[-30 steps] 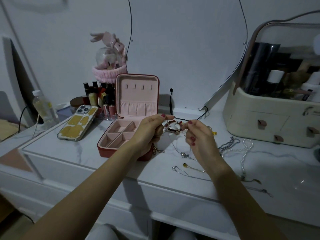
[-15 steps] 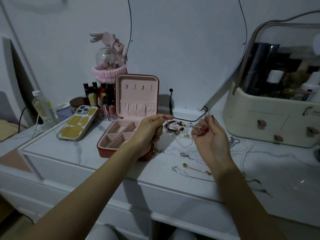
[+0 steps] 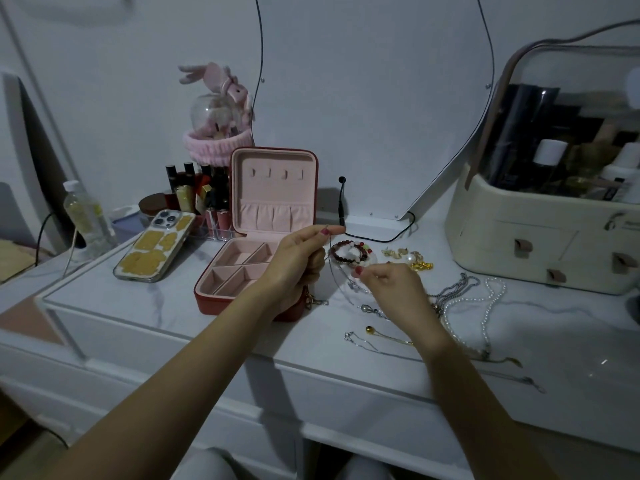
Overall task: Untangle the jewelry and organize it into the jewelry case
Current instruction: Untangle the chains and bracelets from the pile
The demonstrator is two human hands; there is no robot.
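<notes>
Left hand [image 3: 298, 261] and right hand [image 3: 391, 289] pinch thin chain [image 3: 331, 268], hanging near-vertical.

A phone [image 3: 154, 246] (gold-patterned case) lies beside lipsticks [image 3: 197, 192]; a bottle [image 3: 87, 216] stands left.

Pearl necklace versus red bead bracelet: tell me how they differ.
The pearl necklace is white, long and spread in a loose loop; the red bead bracelet is dark red with a few pale beads, and forms a small tight ring. The necklace lies right of the right hand, the bracelet behind it. Both rest on the tabletop, outside the case.

Jewelry case [image 3: 273, 188] — velvety lining (matt); glossy marble tabletop [image 3: 173, 306].
</notes>
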